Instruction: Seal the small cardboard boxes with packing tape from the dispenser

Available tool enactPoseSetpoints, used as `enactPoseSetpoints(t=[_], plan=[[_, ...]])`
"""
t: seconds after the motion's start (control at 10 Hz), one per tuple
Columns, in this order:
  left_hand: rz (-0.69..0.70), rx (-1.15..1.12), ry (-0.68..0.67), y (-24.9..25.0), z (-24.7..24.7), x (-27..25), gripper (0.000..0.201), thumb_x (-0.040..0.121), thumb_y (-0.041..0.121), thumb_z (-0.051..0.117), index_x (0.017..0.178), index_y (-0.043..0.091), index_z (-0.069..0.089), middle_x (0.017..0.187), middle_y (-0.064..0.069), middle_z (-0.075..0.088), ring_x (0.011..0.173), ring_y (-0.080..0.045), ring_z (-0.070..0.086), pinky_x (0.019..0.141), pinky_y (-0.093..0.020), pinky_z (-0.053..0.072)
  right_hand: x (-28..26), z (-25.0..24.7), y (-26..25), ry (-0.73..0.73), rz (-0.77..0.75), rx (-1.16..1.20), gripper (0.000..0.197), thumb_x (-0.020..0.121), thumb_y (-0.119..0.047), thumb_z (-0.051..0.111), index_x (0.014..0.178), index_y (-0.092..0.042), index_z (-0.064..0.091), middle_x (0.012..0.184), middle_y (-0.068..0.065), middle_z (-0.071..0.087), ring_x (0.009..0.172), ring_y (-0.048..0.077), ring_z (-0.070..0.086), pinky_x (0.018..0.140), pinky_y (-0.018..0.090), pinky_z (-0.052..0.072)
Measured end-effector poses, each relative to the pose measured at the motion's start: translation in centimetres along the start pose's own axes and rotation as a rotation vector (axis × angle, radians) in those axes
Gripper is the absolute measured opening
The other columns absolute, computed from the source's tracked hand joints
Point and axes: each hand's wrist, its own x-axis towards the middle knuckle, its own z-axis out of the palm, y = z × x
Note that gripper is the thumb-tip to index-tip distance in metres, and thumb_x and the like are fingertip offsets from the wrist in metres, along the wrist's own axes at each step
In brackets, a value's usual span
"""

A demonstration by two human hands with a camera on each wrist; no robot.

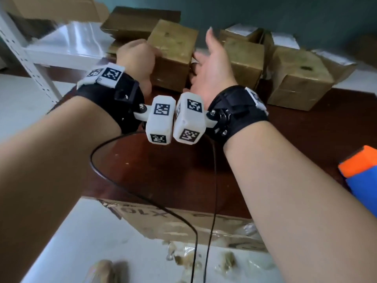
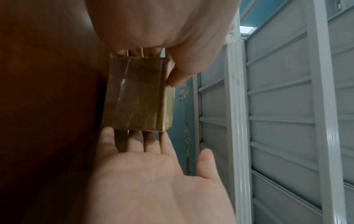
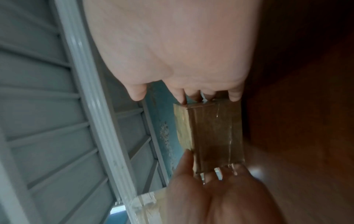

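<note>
A small cardboard box (image 1: 173, 52) wrapped in shiny clear tape stands on the dark red-brown table (image 1: 163, 170), between my two hands. My left hand (image 1: 140, 56) grips its left side; in the left wrist view its thumb (image 2: 178, 75) lies on one edge of the box (image 2: 138, 97) and its fingers reach behind. My right hand (image 1: 210, 64) has its palm turned to the box's right side, thumb up, straight fingers (image 3: 191, 94) touching the box (image 3: 214, 136). An orange and blue object (image 1: 359, 172), perhaps the tape dispenser, lies at the right edge.
Several more small boxes (image 1: 297, 78) crowd the back right of the table, some with white labels (image 1: 240, 30). Flattened cardboard (image 1: 140, 21) lies behind. A white metal shelf (image 1: 20, 48) stands at the left. A large carton (image 1: 183, 223) sits below the front edge, crossed by black cables (image 1: 214, 180).
</note>
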Motion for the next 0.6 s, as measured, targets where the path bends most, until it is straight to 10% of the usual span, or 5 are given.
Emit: enactPoseSetpoints(t=[0.2,0.3,0.4,0.5,0.6], plan=[[-0.073,0.009,0.065,-1.2,1.2,-0.5,0.05,0.084,0.047,0.084,0.119,0.015,0.07,0.105,-0.001,0.078,0.096,-0.026,0.078,0.08,-0.041,0.065,-0.1,-1.5,0.7,0.006,0.091,0.14,0.082,0.106,-0.052,0.049,0.168,-0.01,0.015,0.171,0.018,0.024,0.156,0.032,0.029,0.119,0.048,0.033],[-0.113,-0.011,0.119,-2.6,0.2,0.8,0.123,0.02,0.092,0.087,0.121,0.023,0.07,0.101,-0.002,0.082,0.091,-0.03,0.08,0.077,-0.053,0.064,-1.6,-1.7,0.2,0.04,0.113,0.153,0.071,0.11,-0.046,0.044,0.166,-0.009,0.022,0.17,0.018,0.025,0.156,0.03,0.028,0.105,0.046,0.038],[-0.049,-0.019,0.004,-3.9,-1.6,1.3,0.132,0.017,0.097,0.081,0.127,0.025,0.071,0.116,-0.001,0.08,0.103,-0.028,0.079,0.089,-0.053,0.063,-2.2,-1.6,-0.1,0.059,0.139,0.131,0.068,0.111,-0.041,0.044,0.167,-0.011,0.021,0.171,0.021,0.021,0.155,0.036,0.027,0.103,0.047,0.04],[-0.017,0.136,0.043,-0.2,-1.7,-7.1,0.098,0.062,0.09,0.076,0.128,0.019,0.068,0.123,-0.001,0.074,0.11,-0.024,0.073,0.102,-0.046,0.058,-3.7,-1.3,-0.7,0.087,0.131,0.071,0.065,0.11,-0.035,0.046,0.167,-0.014,0.023,0.171,0.018,0.024,0.157,0.043,0.023,0.117,0.06,0.037],[0.092,0.269,0.111,1.7,-1.6,-11.2,0.083,0.086,0.074,0.071,0.145,0.017,0.06,0.133,0.002,0.066,0.121,-0.02,0.064,0.11,-0.04,0.051,-6.4,-1.2,-2.1,0.11,0.127,0.076,0.059,0.11,-0.033,0.049,0.163,-0.013,0.033,0.164,0.024,0.035,0.137,0.044,0.049,0.087,0.056,0.053]])
